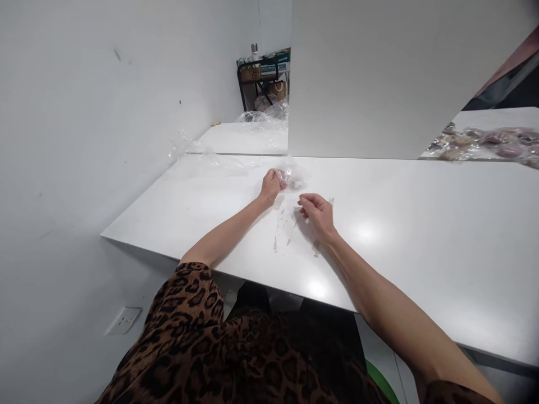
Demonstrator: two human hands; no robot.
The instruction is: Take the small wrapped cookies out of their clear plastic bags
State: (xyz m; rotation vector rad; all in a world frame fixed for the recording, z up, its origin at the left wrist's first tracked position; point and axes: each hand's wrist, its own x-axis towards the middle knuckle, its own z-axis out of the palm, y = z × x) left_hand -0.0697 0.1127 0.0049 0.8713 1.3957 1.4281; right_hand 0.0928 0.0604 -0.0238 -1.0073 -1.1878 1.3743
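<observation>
My left hand (270, 186) is closed around the left side of a clear plastic bag (295, 175) that rests on the white table. Pinkish-red contents show through the plastic; what they are I cannot make out. Just to the right and nearer to me, my right hand (316, 213) is held with thumb and fingers pinched together, a short way off the bag. Anything between those fingertips is too small to tell. Below the hands, greyish tape-like scraps or marks (288, 242) lie on the tabletop.
The white table (421, 241) meets a wall on the left and an upright panel (357, 78) at the back. Crumpled clear plastic (219, 161) lies at the back left. Beyond the panel are several bagged items (501, 145) and a black rack (259, 78).
</observation>
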